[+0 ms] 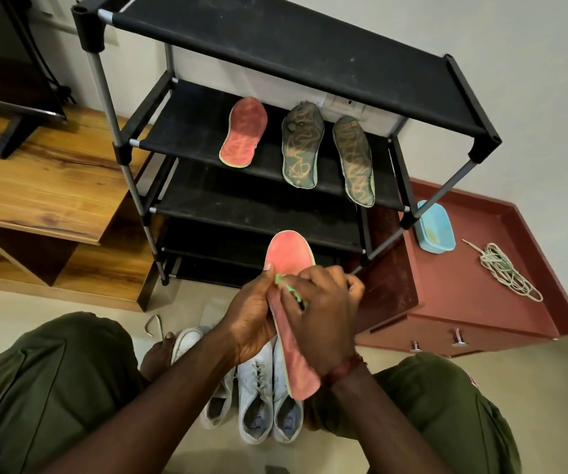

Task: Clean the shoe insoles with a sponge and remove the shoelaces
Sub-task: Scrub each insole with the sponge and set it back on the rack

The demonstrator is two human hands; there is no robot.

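My left hand [249,314] grips a pink insole [287,253] by its left edge, holding it upright over the shoes. My right hand [323,307] presses a green sponge [289,285] against the insole's middle; most of the sponge is hidden under the fingers. On the rack's second shelf lie another pink insole [243,131] and two dark insoles [301,145] [354,159]. Three white sneakers [255,395] stand on the floor between my knees, at least one still laced. A bundle of removed shoelaces [506,271] lies on the red cabinet top.
A black shoe rack [275,39] stands in front of me. A light blue tub [434,227] sits on the red cabinet [446,302] at right. A wooden TV unit [36,186] is at left. A lace end [152,325] lies on the floor.
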